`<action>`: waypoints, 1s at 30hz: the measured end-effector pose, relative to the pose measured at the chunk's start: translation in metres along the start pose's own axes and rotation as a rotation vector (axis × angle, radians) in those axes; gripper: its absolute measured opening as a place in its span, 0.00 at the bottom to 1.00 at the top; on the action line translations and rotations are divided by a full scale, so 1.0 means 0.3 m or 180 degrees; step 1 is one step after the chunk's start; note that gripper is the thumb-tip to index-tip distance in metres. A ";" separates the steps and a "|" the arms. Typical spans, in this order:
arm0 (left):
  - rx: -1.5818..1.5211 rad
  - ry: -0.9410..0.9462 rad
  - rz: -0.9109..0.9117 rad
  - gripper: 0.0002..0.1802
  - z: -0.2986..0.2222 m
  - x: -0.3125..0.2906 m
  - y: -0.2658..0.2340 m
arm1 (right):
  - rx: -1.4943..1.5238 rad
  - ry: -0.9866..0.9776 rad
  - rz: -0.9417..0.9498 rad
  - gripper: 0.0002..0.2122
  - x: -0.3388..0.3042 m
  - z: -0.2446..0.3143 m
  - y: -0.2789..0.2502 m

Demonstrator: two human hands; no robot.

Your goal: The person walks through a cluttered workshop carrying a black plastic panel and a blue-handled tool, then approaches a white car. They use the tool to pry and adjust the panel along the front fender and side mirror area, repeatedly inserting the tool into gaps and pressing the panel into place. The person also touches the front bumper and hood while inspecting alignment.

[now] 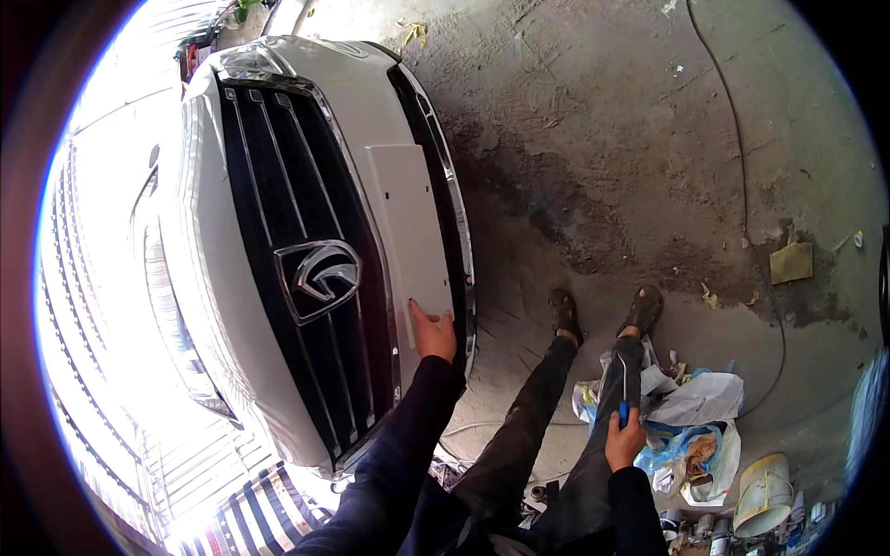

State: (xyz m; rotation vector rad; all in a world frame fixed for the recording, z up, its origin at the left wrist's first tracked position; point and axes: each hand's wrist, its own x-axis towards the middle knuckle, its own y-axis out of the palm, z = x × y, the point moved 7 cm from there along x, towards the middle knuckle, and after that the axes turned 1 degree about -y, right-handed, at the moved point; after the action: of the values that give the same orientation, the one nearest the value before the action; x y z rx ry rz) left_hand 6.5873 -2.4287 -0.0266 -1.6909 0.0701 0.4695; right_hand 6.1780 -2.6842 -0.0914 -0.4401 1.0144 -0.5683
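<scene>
My left hand point(433, 335) rests against the front bumper point(343, 102) of a white car, its index finger and thumb spread apart. The fingertip touches the near end of a flat white plate mount point(408, 222) that has several small dark holes. Left of the mount is the dark grille point(278, 157) with chrome bars and a chrome emblem point(320, 278). In my right hand point(624, 443) is a screwdriver point(623, 412) with a blue handle, its thin metal shaft pointing away from me. It is held low, in front of my leg and apart from the car.
Crumpled paper and plastic point(695, 398) lie on the floor at the right. Beyond them stand a white bucket point(765, 491) and several cans point(709, 533). A dark cable point(737, 120) runs across the concrete, near a brown flat piece point(791, 263). A striped cloth point(269, 514) is at lower left.
</scene>
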 end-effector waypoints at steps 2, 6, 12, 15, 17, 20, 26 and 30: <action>-0.0154 -0.0094 -0.0074 0.49 0.037 0.026 0.010 | 0.0016 -0.0012 0.0014 0.12 -0.003 0.012 0.003; -0.0468 -0.0335 0.0051 0.50 -0.002 0.035 0.032 | 0.0006 0.0040 0.0053 0.12 0.004 0.015 0.009; 0.0058 -0.0007 0.0657 0.46 -0.121 0.016 -0.018 | -0.0018 0.0074 0.0082 0.12 0.004 0.027 0.021; 0.0896 0.1243 0.0030 0.43 -0.267 0.025 -0.116 | -0.0062 0.0112 0.0125 0.12 0.014 0.017 0.030; 0.1231 0.1741 -0.0311 0.43 -0.355 0.057 -0.158 | -0.0064 0.0099 0.0133 0.12 0.019 0.018 0.035; 0.1715 0.2148 -0.0595 0.44 -0.458 0.135 -0.181 | -0.0036 0.0054 0.0076 0.12 0.018 0.024 0.033; 0.2169 0.2245 -0.0566 0.47 -0.490 0.208 -0.185 | -0.0046 0.0039 0.0081 0.12 0.014 0.026 0.030; 0.2460 0.2320 -0.0382 0.49 -0.472 0.184 -0.189 | 0.0039 0.0154 0.0155 0.12 0.011 0.018 0.031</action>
State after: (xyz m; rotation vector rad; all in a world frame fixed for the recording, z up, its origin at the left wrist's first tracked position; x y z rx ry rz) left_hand 6.6928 -2.5421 0.0216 -1.0114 0.5989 -0.2725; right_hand 6.1862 -2.6787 -0.0966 -0.3916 1.0646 -0.5434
